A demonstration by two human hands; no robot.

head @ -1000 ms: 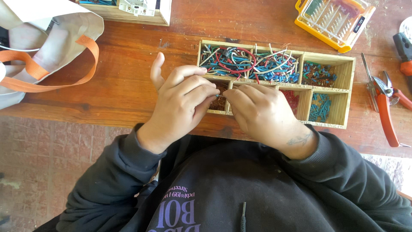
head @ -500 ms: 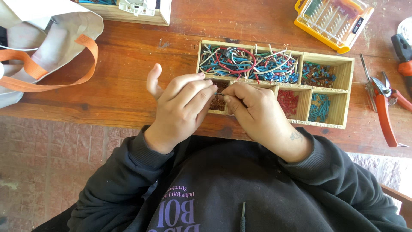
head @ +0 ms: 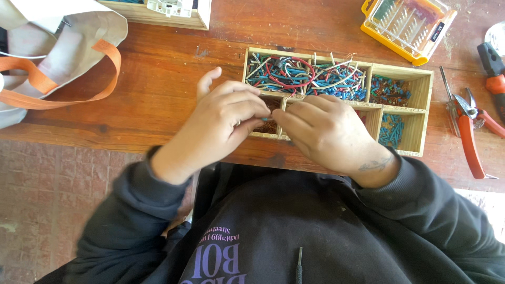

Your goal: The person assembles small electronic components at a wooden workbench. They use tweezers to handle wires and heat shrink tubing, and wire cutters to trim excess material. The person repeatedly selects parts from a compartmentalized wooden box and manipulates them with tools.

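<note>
We see even, soft daylight across the wooden table (head: 158, 105) — bright, with no harsh glare. Faint shadows sit under the hands at the frame's centre. The lower right corner is washed out white. Focus is sharp throughout — slight bending shows at the edges.

The tray (head: 415, 113) is pale, matt raw wood; the table (head: 158, 94) is reddish, worn, grainy wood. Wires (head: 294, 73) wear glossy plastic sheathing. Bag (head: 58, 47) is matt cloth; case (head: 407, 26) is shiny plastic.
</note>
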